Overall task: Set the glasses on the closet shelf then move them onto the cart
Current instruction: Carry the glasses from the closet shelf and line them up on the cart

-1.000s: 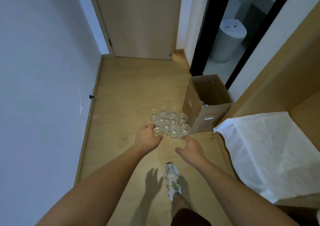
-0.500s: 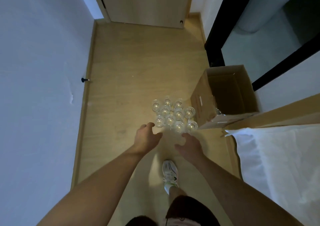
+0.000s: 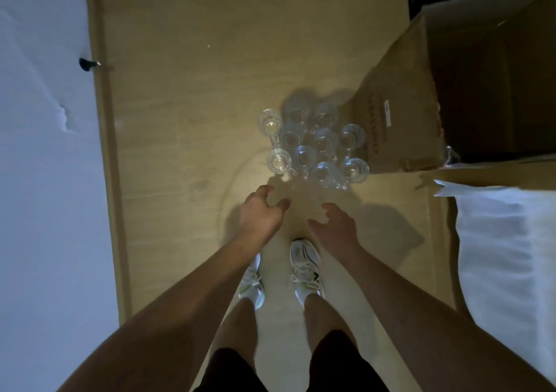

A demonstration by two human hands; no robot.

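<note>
Several clear glasses point(image 3: 313, 146) stand bunched together upright on the wooden floor, seen from above. My left hand point(image 3: 260, 215) hovers just short of the cluster's near left corner, fingers curled and apart, holding nothing. My right hand point(image 3: 335, 226) reaches out beside it, a little nearer to me, palm down with fingers spread and empty. Neither hand touches a glass. No closet shelf or cart is in view.
An open cardboard box point(image 3: 421, 96) stands right of the glasses, touching the cluster's side. A white cloth point(image 3: 505, 256) covers a surface at the right. The white wall point(image 3: 45, 181) with a doorstop point(image 3: 87, 64) runs along the left. My two white shoes point(image 3: 305, 266) stand below the hands.
The camera has tipped steeply downward and closer to the floor; the door and doorway have left the view. Both hands have drawn slightly back from the glasses and stay empty.
</note>
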